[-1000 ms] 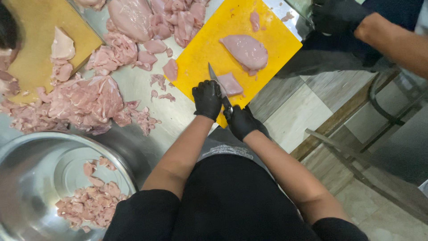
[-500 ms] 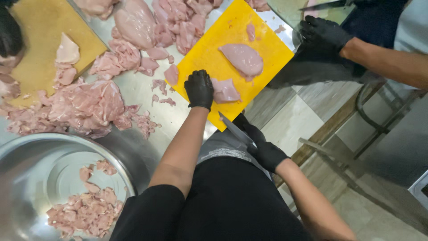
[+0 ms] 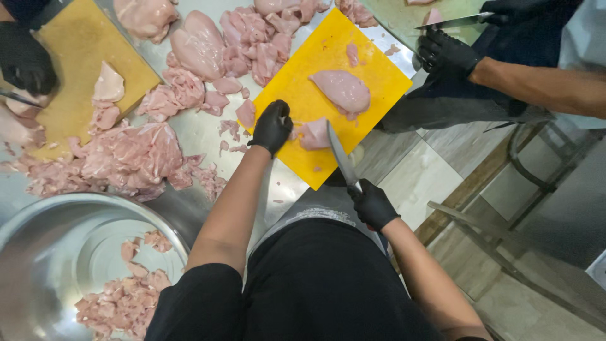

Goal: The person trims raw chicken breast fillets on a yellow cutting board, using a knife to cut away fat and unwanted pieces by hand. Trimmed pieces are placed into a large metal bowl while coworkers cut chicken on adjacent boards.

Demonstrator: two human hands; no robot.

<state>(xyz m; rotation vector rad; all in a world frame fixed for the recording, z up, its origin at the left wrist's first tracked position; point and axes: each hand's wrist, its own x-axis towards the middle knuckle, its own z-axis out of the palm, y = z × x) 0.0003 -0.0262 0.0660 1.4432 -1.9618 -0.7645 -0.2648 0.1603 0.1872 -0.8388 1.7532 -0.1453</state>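
My left hand (image 3: 273, 126), in a black glove, presses on a small piece of raw chicken (image 3: 314, 134) at the near edge of a yellow cutting board (image 3: 315, 57). My right hand (image 3: 374, 204), also gloved in black, grips the handle of a knife (image 3: 341, 156) whose blade points up toward that piece. A whole chicken breast (image 3: 344, 89) lies further back on the board.
Piles of raw chicken (image 3: 126, 155) cover the steel table (image 3: 202, 136). A steel bowl (image 3: 38, 221) with chicken pieces sits at bottom left. A second yellow board (image 3: 76, 44) is at the left with another person's gloved hand (image 3: 25, 60). Another person's gloved hands (image 3: 445, 53) hold a knife at top right.
My right hand brought the knife back up from beside my body, so the blade now reaches the piece under my left hand. The left hand stayed on the chicken.
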